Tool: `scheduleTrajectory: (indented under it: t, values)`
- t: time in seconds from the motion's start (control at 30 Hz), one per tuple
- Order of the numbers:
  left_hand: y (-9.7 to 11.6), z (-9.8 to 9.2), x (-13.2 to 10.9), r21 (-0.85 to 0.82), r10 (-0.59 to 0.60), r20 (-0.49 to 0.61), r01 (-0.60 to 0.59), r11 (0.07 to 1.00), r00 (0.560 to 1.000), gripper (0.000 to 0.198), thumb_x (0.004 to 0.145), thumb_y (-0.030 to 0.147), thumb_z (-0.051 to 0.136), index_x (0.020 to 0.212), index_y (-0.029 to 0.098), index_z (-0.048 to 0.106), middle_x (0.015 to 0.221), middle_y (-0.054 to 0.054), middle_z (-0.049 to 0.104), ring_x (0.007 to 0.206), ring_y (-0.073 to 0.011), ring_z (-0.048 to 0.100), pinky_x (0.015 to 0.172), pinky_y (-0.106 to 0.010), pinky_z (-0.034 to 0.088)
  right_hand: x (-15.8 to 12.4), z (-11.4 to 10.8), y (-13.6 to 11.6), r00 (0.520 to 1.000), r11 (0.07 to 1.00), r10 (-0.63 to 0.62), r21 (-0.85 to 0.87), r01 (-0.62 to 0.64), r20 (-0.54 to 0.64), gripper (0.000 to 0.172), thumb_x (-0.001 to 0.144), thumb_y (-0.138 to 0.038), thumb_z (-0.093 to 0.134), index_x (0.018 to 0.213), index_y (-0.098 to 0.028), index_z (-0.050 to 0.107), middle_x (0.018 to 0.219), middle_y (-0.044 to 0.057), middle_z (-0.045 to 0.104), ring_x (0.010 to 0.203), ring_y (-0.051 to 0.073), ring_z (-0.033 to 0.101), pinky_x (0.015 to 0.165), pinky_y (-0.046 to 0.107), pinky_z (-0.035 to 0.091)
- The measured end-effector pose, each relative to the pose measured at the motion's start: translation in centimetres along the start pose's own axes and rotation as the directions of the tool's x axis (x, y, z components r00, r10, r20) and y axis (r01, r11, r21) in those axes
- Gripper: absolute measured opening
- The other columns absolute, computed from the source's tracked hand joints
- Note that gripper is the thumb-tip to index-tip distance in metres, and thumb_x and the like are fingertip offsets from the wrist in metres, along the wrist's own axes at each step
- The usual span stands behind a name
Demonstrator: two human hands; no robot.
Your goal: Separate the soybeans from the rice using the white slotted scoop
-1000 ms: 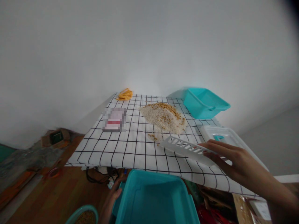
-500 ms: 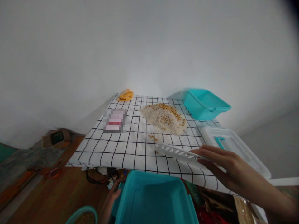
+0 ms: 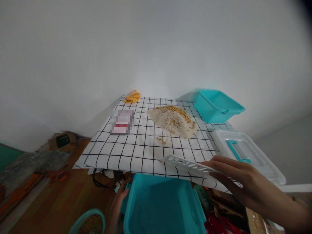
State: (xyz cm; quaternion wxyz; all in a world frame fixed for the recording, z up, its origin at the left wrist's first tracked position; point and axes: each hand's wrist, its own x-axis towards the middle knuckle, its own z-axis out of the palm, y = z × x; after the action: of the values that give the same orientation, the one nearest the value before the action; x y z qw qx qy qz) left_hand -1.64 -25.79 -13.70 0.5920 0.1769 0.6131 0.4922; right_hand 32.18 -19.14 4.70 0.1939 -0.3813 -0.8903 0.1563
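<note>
White tablecloth with black grid lines; teal bin below, second teal tub at back; white slotted scoop; white lid with teal handle; white grain pile flecked tan; yellow-orange cloth; white wall

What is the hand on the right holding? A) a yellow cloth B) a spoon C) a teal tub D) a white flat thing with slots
D: the right hand grips a white slotted tray at the near edge of the checked tablecloth, above the teal tub.
</note>
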Motion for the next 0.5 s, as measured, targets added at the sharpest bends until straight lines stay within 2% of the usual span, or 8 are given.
scheduleTrajectory:
  t: [0.03,0.1,0.23,0.33,0.43,0.5]
  values:
    - [0.1,0.4,-0.5,-0.045,-0.036,-0.055,0.033,0.998,0.998,0.027,0.061,0.044,0.070,0.086,0.032,0.070,0.096,0.003,0.080,0.103,-0.0329,0.068,0.079,-0.036,0.054,0.1,0.0,0.0,1.000,1.000,-0.008,-0.011,0.008,0.000,0.029,0.096,-0.016,0.047,0.115,-0.028,0.065,0.099,0.004,0.073,0.081,0.019,0.072,0.064,0.027,0.058]
    - [0.4,1.0,-1.5,-0.045,-0.052,-0.056,0.050,0.998,0.997,0.033,0.067,0.047,0.067,0.097,0.034,0.069,0.107,0.004,0.078,0.106,-0.0319,0.067,0.079,-0.035,0.053,0.2,0.0,0.0,1.000,0.999,-0.025,-0.042,0.025,0.003,0.029,0.097,-0.015,0.046,0.117,-0.029,0.063,0.102,0.004,0.073,0.083,0.019,0.072,0.065,0.026,0.058]
    - [0.4,0.6,-2.6,0.104,0.073,0.031,-0.076,0.992,0.997,0.030,0.064,0.049,0.071,0.088,0.032,0.073,0.102,0.004,0.078,0.110,-0.0316,0.063,0.086,-0.033,0.050,0.3,0.0,0.0,0.999,0.997,-0.050,-0.061,0.050,-0.003,0.028,0.098,-0.015,0.045,0.118,-0.029,0.059,0.101,0.004,0.073,0.083,0.018,0.072,0.063,0.026,0.058]
    - [0.2,-0.2,-3.4,0.153,0.083,0.142,-0.104,0.983,0.986,0.033,0.069,0.054,0.068,0.093,0.031,0.073,0.106,0.002,0.077,0.104,-0.0326,0.064,0.085,-0.036,0.049,0.3,0.0,-0.1,0.998,0.997,-0.056,-0.055,0.056,0.001,0.028,0.098,-0.016,0.045,0.119,-0.030,0.058,0.100,0.003,0.073,0.083,0.018,0.072,0.065,0.026,0.058]
    - [0.4,-0.4,-4.7,0.179,0.116,0.200,-0.152,0.972,0.973,0.027,0.075,0.051,0.064,0.093,0.032,0.072,0.090,0.005,0.077,0.084,-0.0269,0.065,0.074,-0.033,0.048,0.4,0.1,0.0,0.998,0.996,-0.060,-0.068,0.060,-0.001,0.028,0.098,-0.017,0.044,0.120,-0.028,0.059,0.103,0.005,0.073,0.084,0.018,0.073,0.065,0.025,0.058]
    - [0.8,0.0,-5.6,0.179,0.137,0.183,-0.170,0.969,0.974,0.023,0.075,0.048,0.062,0.090,0.034,0.071,0.078,0.007,0.074,0.069,-0.0234,0.061,0.066,-0.031,0.046,0.5,0.1,0.0,0.998,0.996,-0.062,-0.068,0.061,-0.007,0.027,0.098,-0.018,0.044,0.119,-0.027,0.061,0.102,0.006,0.073,0.083,0.018,0.073,0.064,0.024,0.058]
